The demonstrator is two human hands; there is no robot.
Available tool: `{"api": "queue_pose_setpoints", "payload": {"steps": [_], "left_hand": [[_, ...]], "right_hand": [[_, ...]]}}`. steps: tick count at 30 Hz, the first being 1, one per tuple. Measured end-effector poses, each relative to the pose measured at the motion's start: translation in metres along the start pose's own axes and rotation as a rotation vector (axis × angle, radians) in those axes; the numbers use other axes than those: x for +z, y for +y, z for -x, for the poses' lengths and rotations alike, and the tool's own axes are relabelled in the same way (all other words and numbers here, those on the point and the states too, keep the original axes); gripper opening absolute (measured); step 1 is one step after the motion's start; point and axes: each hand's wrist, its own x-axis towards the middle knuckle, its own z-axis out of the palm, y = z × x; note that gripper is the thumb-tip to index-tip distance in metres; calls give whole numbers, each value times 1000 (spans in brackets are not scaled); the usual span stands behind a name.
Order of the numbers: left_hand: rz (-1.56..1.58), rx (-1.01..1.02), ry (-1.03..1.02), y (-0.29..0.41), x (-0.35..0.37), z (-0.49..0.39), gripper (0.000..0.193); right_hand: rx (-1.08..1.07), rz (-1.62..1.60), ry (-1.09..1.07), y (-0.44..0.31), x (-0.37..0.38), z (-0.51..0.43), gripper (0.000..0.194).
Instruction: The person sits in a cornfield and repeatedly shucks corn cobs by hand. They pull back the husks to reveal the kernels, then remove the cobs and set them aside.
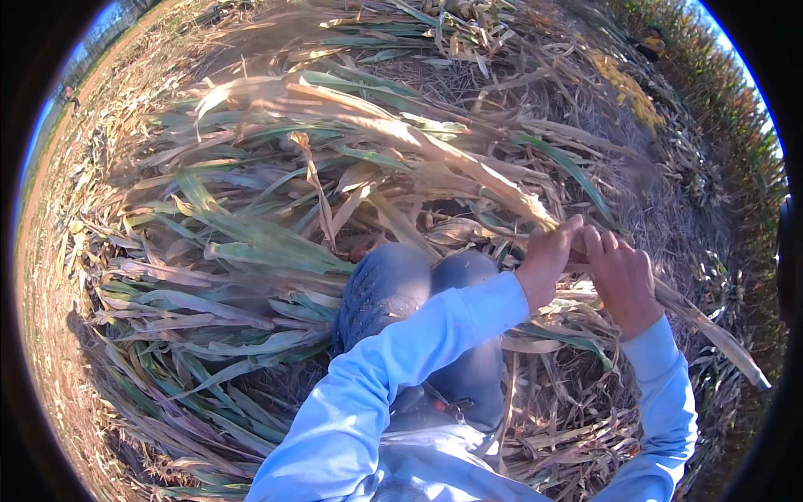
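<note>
A long, dry corn stalk with pale leaves runs from the upper left down to the lower right, where its bare cut end shows. My left hand is closed around it right of my knees. Beside it, nearly touching, my right hand grips the same stalk, knuckles up. What lies between the palms is hidden. Cut corn stalks with green and tan leaves spread in layers in front of my knees and to the left.
Yellow corn ears lie piled at the upper right, near standing corn. A yellow and black object sits by that corn. Far off at the upper left is a person. Dry husks and leaves litter the ground at the lower right.
</note>
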Motion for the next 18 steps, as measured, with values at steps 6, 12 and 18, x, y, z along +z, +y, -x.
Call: {"api": "queue_pose_setpoints", "payload": {"steps": [6,12,18], "left_hand": [[116,187,-161,19,-100,17,54],[259,499,105,52,-147,-11,61],[502,280,-27,39,-92,2,61]], "right_hand": [[-17,-58,128,50,-10,42,36],[150,3,141,116,-82,129,24],[337,66,278,247,4,265,23]]}}
